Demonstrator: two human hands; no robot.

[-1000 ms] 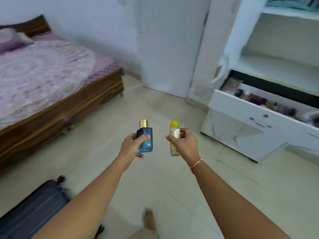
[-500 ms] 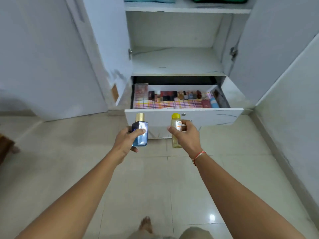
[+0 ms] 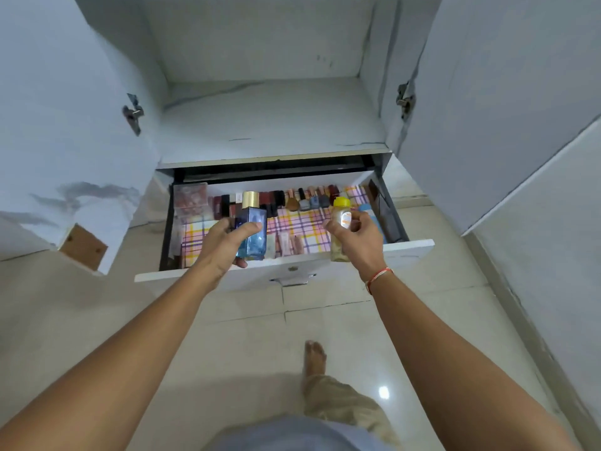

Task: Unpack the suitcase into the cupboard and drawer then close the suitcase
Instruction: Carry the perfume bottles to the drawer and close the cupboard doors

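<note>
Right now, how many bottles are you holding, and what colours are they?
Blue bottle with a gold cap: 1, the blue perfume bottle in the left hand.
Clear bottle with a yellow cap: 1, the small bottle in the right hand.
Total: 2 bottles, both held over the open drawer.

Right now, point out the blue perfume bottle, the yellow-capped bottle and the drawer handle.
blue perfume bottle [image 3: 255, 236], head view, glass body.
yellow-capped bottle [image 3: 341, 202], head view, yellow cap.
drawer handle [image 3: 292, 280], head view, metal pull.
</note>
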